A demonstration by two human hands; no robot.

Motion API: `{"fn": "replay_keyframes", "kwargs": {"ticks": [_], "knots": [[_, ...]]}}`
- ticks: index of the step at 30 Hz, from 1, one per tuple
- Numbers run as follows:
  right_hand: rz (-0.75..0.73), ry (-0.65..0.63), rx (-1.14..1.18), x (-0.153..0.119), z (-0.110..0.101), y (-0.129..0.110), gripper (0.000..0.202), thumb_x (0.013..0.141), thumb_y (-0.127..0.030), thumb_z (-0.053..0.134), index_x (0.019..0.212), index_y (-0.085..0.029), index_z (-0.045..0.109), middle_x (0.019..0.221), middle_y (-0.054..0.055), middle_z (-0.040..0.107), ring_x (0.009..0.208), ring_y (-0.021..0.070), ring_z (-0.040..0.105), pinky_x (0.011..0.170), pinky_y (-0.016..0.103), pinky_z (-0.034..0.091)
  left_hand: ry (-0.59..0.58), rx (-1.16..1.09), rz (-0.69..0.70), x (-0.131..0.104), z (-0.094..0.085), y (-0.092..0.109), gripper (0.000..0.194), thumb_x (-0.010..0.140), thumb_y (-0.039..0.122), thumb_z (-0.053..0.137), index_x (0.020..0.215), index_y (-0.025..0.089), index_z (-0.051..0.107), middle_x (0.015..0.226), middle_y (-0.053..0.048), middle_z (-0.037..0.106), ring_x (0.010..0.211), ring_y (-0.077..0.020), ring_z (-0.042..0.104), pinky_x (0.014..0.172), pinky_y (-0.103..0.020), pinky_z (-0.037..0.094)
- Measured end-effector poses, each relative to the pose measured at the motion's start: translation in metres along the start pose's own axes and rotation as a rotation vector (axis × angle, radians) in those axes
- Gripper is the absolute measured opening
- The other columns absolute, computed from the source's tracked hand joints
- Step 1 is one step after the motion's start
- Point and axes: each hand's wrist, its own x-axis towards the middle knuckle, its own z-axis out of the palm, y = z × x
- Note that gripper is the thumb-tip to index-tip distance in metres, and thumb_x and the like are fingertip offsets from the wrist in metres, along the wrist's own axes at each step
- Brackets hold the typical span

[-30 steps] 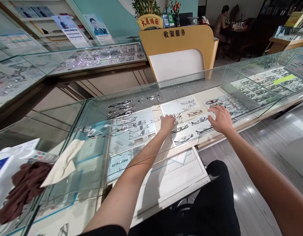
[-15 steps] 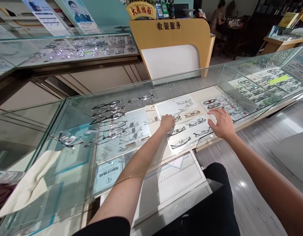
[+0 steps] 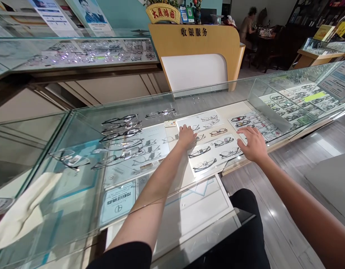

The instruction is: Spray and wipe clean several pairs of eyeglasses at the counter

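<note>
Both arms are seen reaching into a glass display counter of spectacle frames. Compared with a second ago, the left hand has been moved slightly farther in and now rests, fingers curled together, on the white display card; whether a frame is pinched beneath it cannot be told. The right hand has scarcely shifted and lies flat, fingers spread, on the card's right part, holding nothing. The change is judged a small repositioning over the card rather than a lift. Just right of the left hand, between the two hands, a brown spectacle frame lies, with dark frames nearer the person. Beyond the right hand, a row of frames is set against the glass partition, which bounds movement on that side. Left of the left hand, a column of black frames occupies the shelf. Open room remains toward the person, over the pulled-out white drawer.
</note>
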Motion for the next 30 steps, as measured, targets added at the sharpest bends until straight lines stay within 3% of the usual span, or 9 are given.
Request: {"fn": "replay_keyframes", "kwargs": {"ticks": [11, 17, 24, 27, 30], "knots": [[0.0, -0.009, 0.001, -0.001, -0.001, -0.001, 0.03, 0.097, -0.032, 0.054, 0.119, -0.023, 0.074, 0.129, 0.012, 0.077, 0.118, 0.0375, 0.064, 0.098, 0.053, 0.052, -0.036, -0.061, -0.057, 0.015, 0.007, -0.012, 0.043, 0.108, 0.041, 0.043, 0.113, 0.014, 0.076, 0.131, -0.02, 0.071, 0.136, -0.0382, 0.048, 0.12, -0.053, 0.03], [-0.001, 0.0, 0.015, -0.001, -0.001, 0.0, 0.031, 0.097, -0.031, 0.055, 0.119, -0.024, 0.075, 0.127, 0.012, 0.078, 0.118, 0.0377, 0.065, 0.099, 0.053, 0.052, -0.053, -0.1, -0.101, 0.022, 0.006, -0.021, 0.033, 0.1, 0.035, 0.053, 0.11, 0.016, 0.079, 0.114, -0.021, 0.075, 0.134, -0.0365, 0.051, 0.119, -0.053, 0.033], [0.007, 0.003, 0.018, -0.001, 0.0, -0.001, 0.031, 0.096, -0.031, 0.055, 0.118, -0.023, 0.075, 0.127, 0.013, 0.078, 0.12, 0.0377, 0.065, 0.099, 0.053, 0.052, -0.037, -0.124, -0.105, 0.019, 0.002, -0.022, 0.039, 0.102, 0.032, 0.045, 0.097, 0.017, 0.081, 0.096, -0.019, 0.075, 0.127, -0.0336, 0.055, 0.119, -0.055, 0.034], [0.005, 0.004, 0.018, -0.001, -0.001, -0.001, 0.03, 0.097, -0.03, 0.055, 0.119, -0.023, 0.074, 0.127, 0.013, 0.077, 0.119, 0.0371, 0.065, 0.099, 0.053, 0.052, -0.004, -0.148, -0.104, 0.015, -0.002, -0.021, 0.035, 0.101, 0.031, 0.051, 0.096, 0.015, 0.081, 0.098, -0.021, 0.076, 0.126, -0.0359, 0.056, 0.118, -0.056, 0.035], [0.002, 0.016, 0.014, -0.002, 0.0, -0.002, 0.03, 0.096, -0.03, 0.056, 0.119, -0.022, 0.074, 0.127, 0.012, 0.078, 0.118, 0.0366, 0.065, 0.097, 0.052, 0.052, 0.066, -0.177, -0.091, 0.012, -0.007, -0.013, 0.034, 0.101, 0.032, 0.051, 0.101, 0.018, 0.082, 0.118, -0.022, 0.075, 0.13, -0.0394, 0.055, 0.118, -0.058, 0.035]]}}
